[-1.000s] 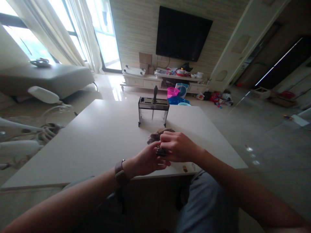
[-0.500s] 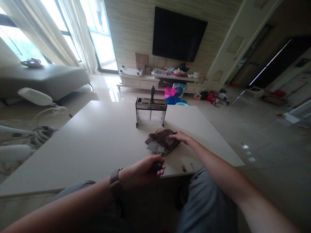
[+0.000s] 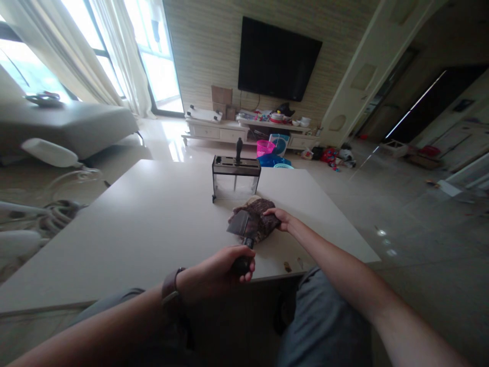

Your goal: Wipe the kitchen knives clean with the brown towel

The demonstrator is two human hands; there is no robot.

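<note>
My left hand [image 3: 236, 262] is wrapped round the black handle of a tool with a broad, flat metal blade [image 3: 240, 223]. Its blade points away from me, over the left part of a bunched brown patterned cloth [image 3: 262, 206]; whether they touch I cannot tell. At the cloth's right side, my right hand [image 3: 280, 218] grips its edge, thumb and fingers closed on it. Just beyond the cloth stands a clear-sided holder [image 3: 235, 184] with a dark slotted top. One black handle [image 3: 239, 149] sticks up out of it, with a thin rod visible below.
The white table [image 3: 153, 219] ends just before my knees. Near its front edge lie two small items, one of them a brownish piece [image 3: 287, 266]. Past the table are a pink basket [image 3: 265, 148] and a low white cabinet [image 3: 206, 131].
The blade has tilted and now shows darker, shifted slightly left with my left hand. My right fingers have drawn the cloth's right edge in a little. The holder stays put.
</note>
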